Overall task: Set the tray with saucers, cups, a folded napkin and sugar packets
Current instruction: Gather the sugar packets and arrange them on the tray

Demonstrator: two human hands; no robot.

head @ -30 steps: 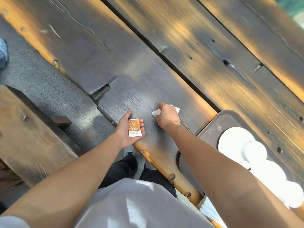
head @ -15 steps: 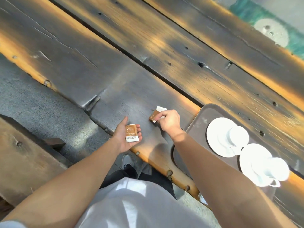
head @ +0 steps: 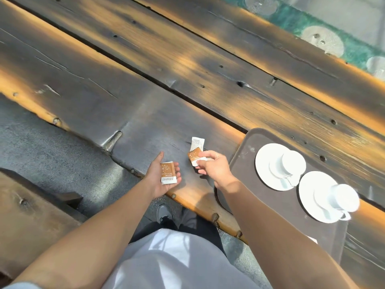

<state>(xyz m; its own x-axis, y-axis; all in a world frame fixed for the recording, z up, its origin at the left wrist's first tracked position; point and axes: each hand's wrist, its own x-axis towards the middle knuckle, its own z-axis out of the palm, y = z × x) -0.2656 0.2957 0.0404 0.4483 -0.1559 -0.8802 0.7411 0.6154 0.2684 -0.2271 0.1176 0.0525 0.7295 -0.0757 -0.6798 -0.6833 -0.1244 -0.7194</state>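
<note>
The sugar packet (head: 194, 155) that lay on the table under the right hand (head: 214, 167) a second ago is now off the wood, pinched between thumb and curled fingers with its brown face up. A second packet (head: 197, 143), white side up, is left on the table (head: 145, 90) just beyond it; whether the two touch I cannot tell. The gathering is therefore nearly done but not finished: one packet is still to be picked up, and none is on the tray yet. The left hand (head: 160, 178) has hardly moved. It waits just left of the right hand, palm up and thumb stretched out, fingers only slightly cupped, with a small stack of packets (head: 168, 173) lying on the palm rather than gripped. Both forearms reach out from the near edge over the table's front plank. To the right, the brown tray (head: 245, 155) already carries two white saucers (head: 264, 163) (head: 308, 192), each with a cup (head: 291, 163) (head: 341, 198) on it. A white scrap by the right forearm may be the napkin, though most of it is hidden.
</note>
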